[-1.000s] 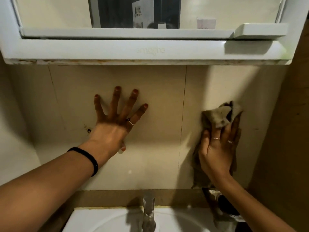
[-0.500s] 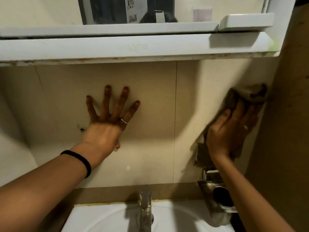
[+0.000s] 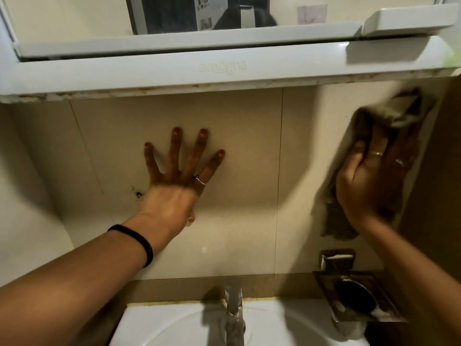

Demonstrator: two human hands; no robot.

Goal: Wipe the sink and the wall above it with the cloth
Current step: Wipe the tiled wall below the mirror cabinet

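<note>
Right hand presses the cloth flat against the wall; left hand splayed; holder below.

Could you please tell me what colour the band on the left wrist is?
The wristband is plain black, seen clearly in the head view.

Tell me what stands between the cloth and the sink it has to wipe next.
The metal holder, fixed to the wall, juts out right under the cloth that the right hand presses to the wall. The tap rises at the sink rim further left.
</note>
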